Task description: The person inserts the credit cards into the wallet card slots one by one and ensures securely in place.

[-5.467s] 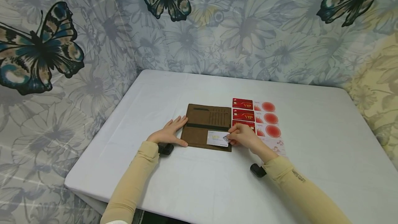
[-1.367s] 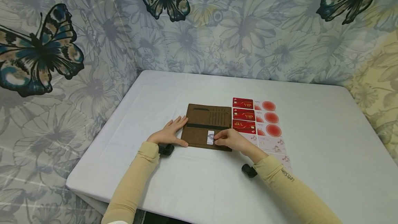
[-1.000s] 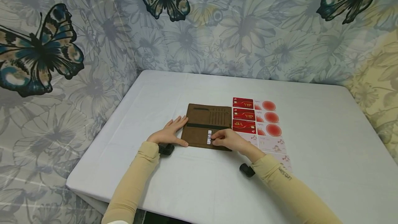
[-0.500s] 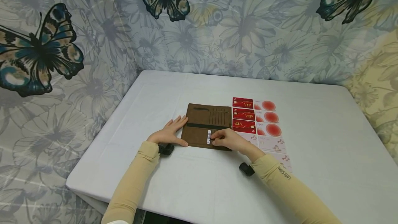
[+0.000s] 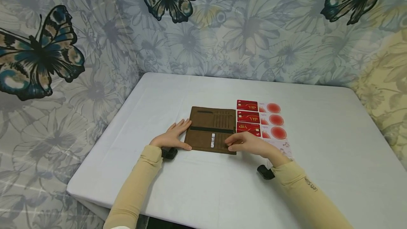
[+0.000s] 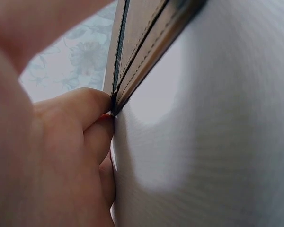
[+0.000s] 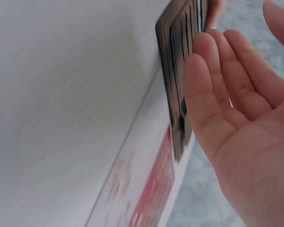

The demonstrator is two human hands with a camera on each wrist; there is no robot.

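Observation:
A brown wallet [image 5: 203,117] lies open on the white tablecloth. From a slot in its near half a narrow white strip of a card [image 5: 212,140] sticks out; the rest of the card is hidden inside. My left hand [image 5: 170,137] rests at the wallet's left edge, fingers spread, and in the left wrist view its fingertips [image 6: 102,101] touch that edge. Over the wallet's lower right part is my right hand [image 5: 254,146], holding nothing. The right wrist view shows that hand [image 7: 241,104] with loosely extended fingers and the thumb apart, close beside the wallet's card slots [image 7: 182,52].
Right of the wallet lie red VIP cards [image 5: 247,105] in a column. Beside them runs a column of pale cards with red circles [image 5: 273,107], and a pale flowered card [image 5: 283,145] is partly covered by my right hand. The table's back edge meets a butterfly-patterned wall covering [image 5: 190,45].
The white card has gone leftward into the wallet slot until just a strip shows. My right hand has let go of it and moved right. The left hand has stayed in place.

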